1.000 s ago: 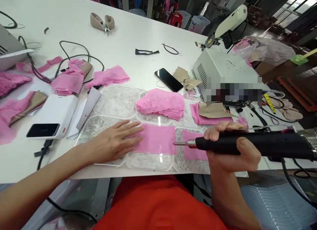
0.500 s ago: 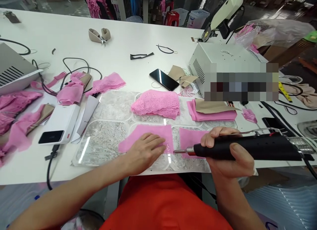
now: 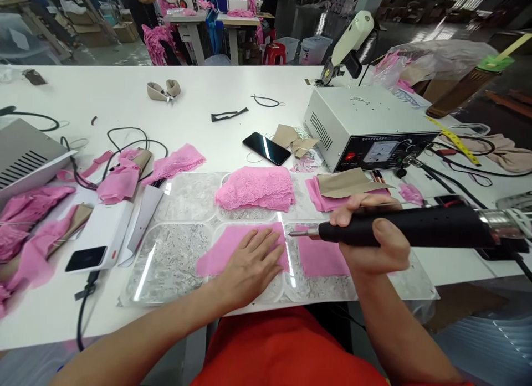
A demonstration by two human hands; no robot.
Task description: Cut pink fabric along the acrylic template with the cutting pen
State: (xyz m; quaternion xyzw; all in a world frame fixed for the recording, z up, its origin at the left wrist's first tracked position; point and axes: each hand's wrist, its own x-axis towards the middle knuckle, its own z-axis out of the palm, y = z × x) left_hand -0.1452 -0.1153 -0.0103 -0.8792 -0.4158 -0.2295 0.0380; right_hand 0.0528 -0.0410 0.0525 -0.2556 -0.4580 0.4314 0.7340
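Pressing down: left hand (image 3: 251, 269), grip spread flat, palm down on the pink fabric panel (image 3: 220, 250), with fingers directed toward the right edge. Holding: right hand (image 3: 376, 239), grip wrapped firmly round the black handheld tool (image 3: 436, 230), with metal tip (image 3: 305, 232) aimed left, just beside that edge. Tip contact with fabric: impossible to tell.

Location of panel: on the marbled mat (image 3: 166, 264), near side of the table (image 3: 124, 92), directly in front of the body. To the right, across a narrow gap: second pink panel (image 3: 320, 258), partly covered by hand and tool.

Status, judged from layout: panel already laid out flat and steadied; tool already brought to the edge. Not yet evident: any completed pass along that edge. Cause of the gap between panels: impossible to tell.

Farther back on the mat, not in hand: pink lace stack (image 3: 255, 189) and folded pink cloth (image 3: 318, 197) under tan card (image 3: 349, 184); finished or waiting, not determinable from view.
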